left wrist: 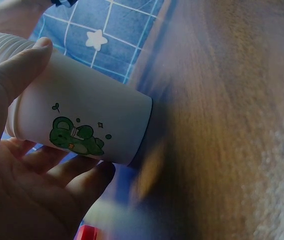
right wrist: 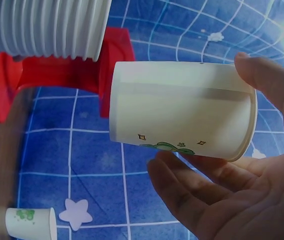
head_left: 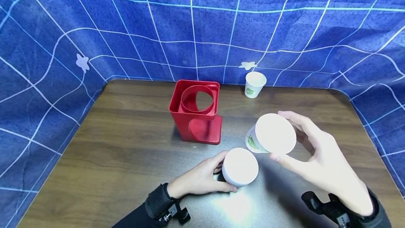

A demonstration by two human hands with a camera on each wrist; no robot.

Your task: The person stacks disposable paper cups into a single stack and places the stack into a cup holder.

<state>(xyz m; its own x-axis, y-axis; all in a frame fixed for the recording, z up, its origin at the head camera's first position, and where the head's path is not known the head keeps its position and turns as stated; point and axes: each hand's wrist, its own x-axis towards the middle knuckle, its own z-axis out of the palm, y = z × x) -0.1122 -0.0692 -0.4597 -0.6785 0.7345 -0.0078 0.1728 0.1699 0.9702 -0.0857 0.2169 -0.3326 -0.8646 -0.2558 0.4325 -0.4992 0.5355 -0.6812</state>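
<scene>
My left hand grips a stack of white paper cups, thumb on one side and fingers on the other. Ribbed rims of several nested cups show in both wrist views, and a green cartoon animal is printed on the outer cup. To the right, a single paper cup is held between thumb and fingertips of my right hand, near its rim. Its mouth faces the head camera, higher than the stack. Behind the stack, to its left, stands a red square holder with a round ring inside and a low front ledge.
Another white paper cup with a green print stands upright at the table's back edge. Blue grid-patterned cloth with white stars hangs behind and beside the wooden table. Each wrist wears a black strap with a camera mount.
</scene>
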